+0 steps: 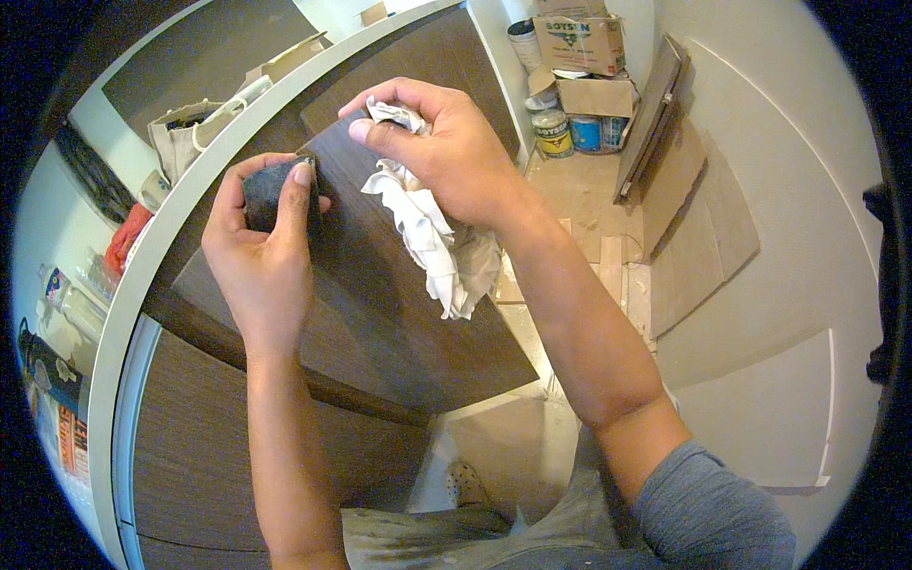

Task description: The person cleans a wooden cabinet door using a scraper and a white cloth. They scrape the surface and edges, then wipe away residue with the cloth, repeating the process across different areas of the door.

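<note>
My left hand (267,214) grips a small dark block or folded pad (267,191), its thumb along the block's right edge; whether it is a sanding block I cannot tell. To its right, my right hand (442,146) holds a crumpled white cloth (427,235) that hangs below the palm. The thumb and fingertips of that hand pinch near the upper edge of a dark brown wood-grain panel (399,342); whether they touch it is unclear. Tilted, the panel spans the space under both hands, in front of a dark wood-grain cabinet (235,442).
A pale ledge (128,285) curves along the left, with a canvas bag (178,139), red cloth (128,239) and plastic bottle (75,303) beyond. Paint cans (552,135) and cardboard boxes (581,43) stand at the back. Boards (655,121) lean on the right wall.
</note>
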The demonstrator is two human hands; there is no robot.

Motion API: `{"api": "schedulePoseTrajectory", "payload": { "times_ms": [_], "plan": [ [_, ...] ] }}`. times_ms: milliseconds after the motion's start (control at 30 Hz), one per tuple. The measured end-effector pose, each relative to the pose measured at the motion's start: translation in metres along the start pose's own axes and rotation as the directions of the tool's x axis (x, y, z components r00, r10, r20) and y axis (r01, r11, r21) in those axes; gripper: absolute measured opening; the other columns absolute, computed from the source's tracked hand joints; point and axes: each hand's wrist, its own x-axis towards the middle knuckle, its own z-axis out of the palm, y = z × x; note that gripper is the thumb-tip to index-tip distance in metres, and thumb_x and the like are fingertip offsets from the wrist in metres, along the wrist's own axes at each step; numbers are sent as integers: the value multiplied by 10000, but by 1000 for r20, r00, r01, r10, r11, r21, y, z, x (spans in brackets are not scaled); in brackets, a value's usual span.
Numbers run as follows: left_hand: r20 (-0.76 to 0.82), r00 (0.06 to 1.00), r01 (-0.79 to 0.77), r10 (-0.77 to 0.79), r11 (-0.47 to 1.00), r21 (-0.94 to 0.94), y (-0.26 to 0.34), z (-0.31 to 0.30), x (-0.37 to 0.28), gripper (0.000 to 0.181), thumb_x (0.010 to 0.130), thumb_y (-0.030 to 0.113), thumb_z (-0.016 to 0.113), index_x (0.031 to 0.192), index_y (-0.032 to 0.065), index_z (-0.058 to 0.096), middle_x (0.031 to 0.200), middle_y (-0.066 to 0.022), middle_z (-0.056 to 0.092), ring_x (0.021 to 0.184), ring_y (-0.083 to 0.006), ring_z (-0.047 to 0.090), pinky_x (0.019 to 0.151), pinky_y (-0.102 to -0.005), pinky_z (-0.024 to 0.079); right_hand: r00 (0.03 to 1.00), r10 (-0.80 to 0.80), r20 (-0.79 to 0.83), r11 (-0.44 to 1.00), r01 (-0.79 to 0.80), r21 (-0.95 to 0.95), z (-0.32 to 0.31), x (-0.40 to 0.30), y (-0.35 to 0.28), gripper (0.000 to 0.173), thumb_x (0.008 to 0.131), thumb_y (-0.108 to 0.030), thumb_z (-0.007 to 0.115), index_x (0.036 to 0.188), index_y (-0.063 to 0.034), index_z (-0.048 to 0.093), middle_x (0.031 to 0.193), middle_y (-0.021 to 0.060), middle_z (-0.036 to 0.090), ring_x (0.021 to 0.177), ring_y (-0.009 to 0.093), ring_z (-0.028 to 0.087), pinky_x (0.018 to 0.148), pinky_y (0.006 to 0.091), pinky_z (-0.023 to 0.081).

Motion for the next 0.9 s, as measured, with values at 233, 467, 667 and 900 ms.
{"api": "schedulePoseTrajectory", "payload": {
  "times_ms": [233,467,667,900],
  "plan": [
    [-122,992,-9,18,998,67,5,10,-4,163,977,92,799,1050,-39,736,914,-59,745,781,-101,688,731,-239,556,1000,16,10,1000,-16,17,1,0,-1,205,1004,-178,738,1159,-44,742,912,-14,714,821,46,630,720,251,527],
    [-173,985,-5,20,996,85,8,15,-6,155,972,92,805,1048,-33,752,865,-46,737,757,-88,664,704,-233,529,1000,-1,14,1000,1,-12,1,-1,-2,203,1004,-173,737,1159,-41,737,921,-6,720,815,51,636,717,255,533],
    [-177,984,-11,16,999,30,7,18,-4,148,967,87,808,1049,-30,771,851,-25,728,749,-79,651,683,-220,508,1000,-12,16,1000,12,-1,1,-1,-3,205,1003,-176,736,1154,-37,739,919,2,720,815,52,636,719,258,536],
    [-255,967,28,-24,1000,13,0,25,-4,139,945,81,825,1030,-21,784,877,-27,739,762,-76,650,690,-222,510,1000,-12,-11,999,11,-52,3,-1,-3,199,1001,-173,733,1140,-30,737,910,5,721,816,57,637,725,263,536]
  ]
}}
